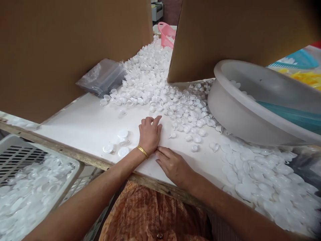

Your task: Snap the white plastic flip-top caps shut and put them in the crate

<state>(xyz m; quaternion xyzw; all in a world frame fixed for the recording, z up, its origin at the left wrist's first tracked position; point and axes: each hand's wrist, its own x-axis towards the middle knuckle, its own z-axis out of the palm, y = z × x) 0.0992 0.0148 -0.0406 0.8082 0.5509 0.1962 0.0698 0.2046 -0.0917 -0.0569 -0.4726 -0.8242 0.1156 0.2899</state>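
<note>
My left hand (pixel 149 134), with a gold bracelet (pixel 142 151) at the wrist, rests over the white tabletop (pixel 82 124). Its fingers curl downward, and whatever may be under them is hidden. Close beside that wrist is my right hand (pixel 173 164), its fingers bent and drawn together, their tips at the heel of the left hand. Anything between them is too covered to make out. Several round white plastic caps (pixel 123 143) lie left of my left hand. Beyond both hands spreads a large heap of small white cup-shaped plastic pieces (pixel 150 80).
Cardboard panels (pixel 75 50) stand left and right of the heap. A packet of clear plastic bags (pixel 101 77) leans there. A big grey tub (pixel 235 110) sits right, above a pile of flat white pieces (pixel 265 170). A white crate (pixel 77 167) stands below the table's left edge.
</note>
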